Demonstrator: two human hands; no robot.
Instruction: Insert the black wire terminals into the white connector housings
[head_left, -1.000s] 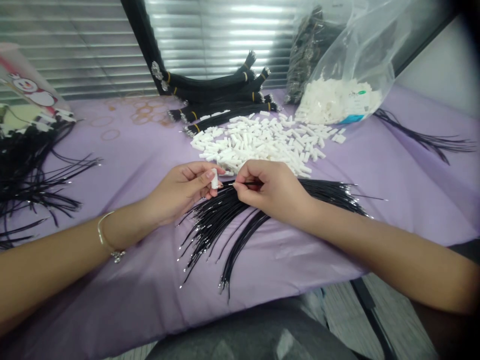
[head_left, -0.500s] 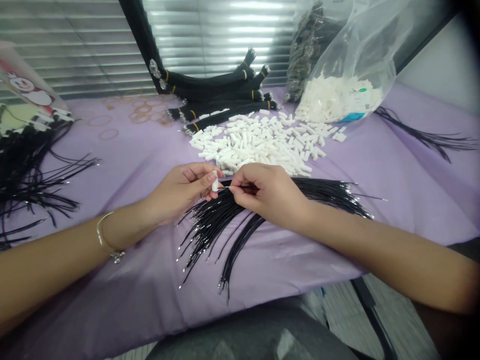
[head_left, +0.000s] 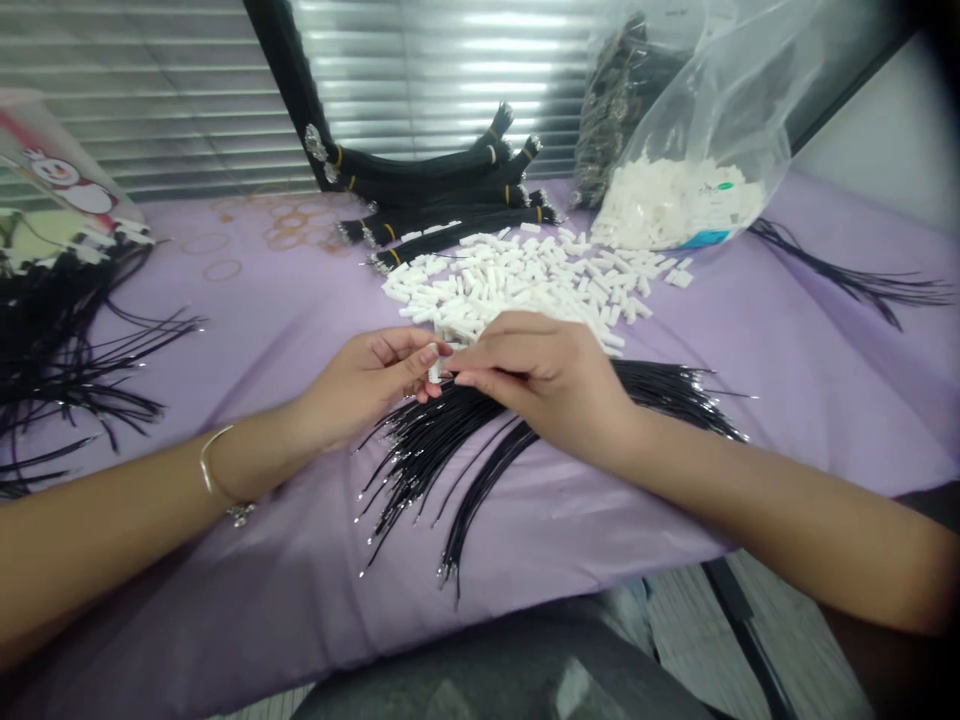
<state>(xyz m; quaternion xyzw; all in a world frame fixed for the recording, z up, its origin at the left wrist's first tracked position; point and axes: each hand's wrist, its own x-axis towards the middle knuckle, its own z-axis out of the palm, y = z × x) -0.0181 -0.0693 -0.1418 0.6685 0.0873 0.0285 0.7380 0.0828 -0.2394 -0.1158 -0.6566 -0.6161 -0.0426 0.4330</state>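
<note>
a lilac-covered bench [head_left: 247,300] carries a heap of white plastic connectors [head_left: 510,285] upper centre and a fan of black wires [head_left: 442,450] lower centre; at centre the left hand [head_left: 371,375] has a clenched grip on one connector [head_left: 435,372], the right hand [head_left: 544,375] just beside it, what its grip holds hidden.

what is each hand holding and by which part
The left hand pinches a small white plastic connector housing by its upper part, between thumb and fingers. The right hand has its fingertips closed beside the housing; anything they hold is hidden.

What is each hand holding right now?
Left hand: closed, pinching a small white plastic connector.
Right hand: closed beside it; whatever it holds is hidden.
</note>
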